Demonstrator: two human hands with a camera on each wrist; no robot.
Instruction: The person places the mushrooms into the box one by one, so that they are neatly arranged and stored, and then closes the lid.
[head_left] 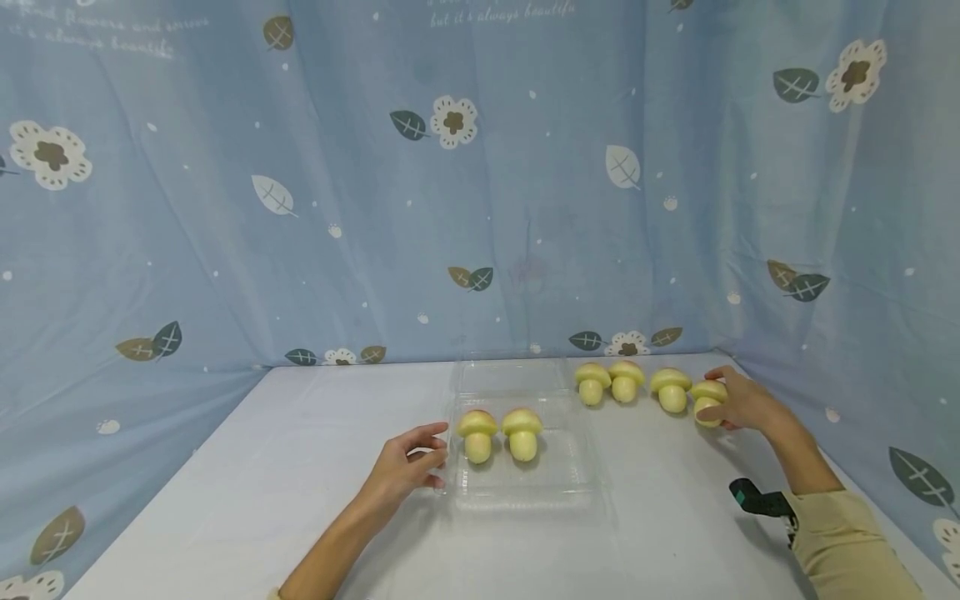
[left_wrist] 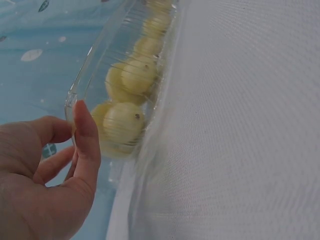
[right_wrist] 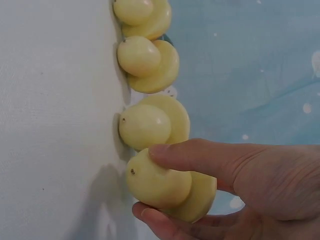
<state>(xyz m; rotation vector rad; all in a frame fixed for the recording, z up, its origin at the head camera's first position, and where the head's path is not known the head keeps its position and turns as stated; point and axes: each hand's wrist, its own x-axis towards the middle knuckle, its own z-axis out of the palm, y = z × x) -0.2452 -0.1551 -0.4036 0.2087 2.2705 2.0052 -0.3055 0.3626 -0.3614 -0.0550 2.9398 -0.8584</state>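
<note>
A clear plastic box point(head_left: 558, 479) with a hinged lid point(head_left: 513, 375) lies open on the table. Two yellow toy mushrooms point(head_left: 522, 435) stand side by side inside it. At the box's left edge is my left hand point(head_left: 408, 465); in the left wrist view its thumb and fingers pinch the clear rim point(left_wrist: 70, 102). My right hand point(head_left: 742, 402), at the far right, grips the end mushroom point(right_wrist: 160, 182) of a row, thumb on the stem and fingers beneath. Right beside that one stands another mushroom point(head_left: 671, 390).
Two more mushrooms point(head_left: 626, 382) stand in the row, close to the lid's right side. A white-topped table point(head_left: 345, 417) bears everything. Blue patterned curtain point(head_left: 525, 208) rises along the back and both sides. A dark device point(head_left: 759, 500) is strapped near the right sleeve.
</note>
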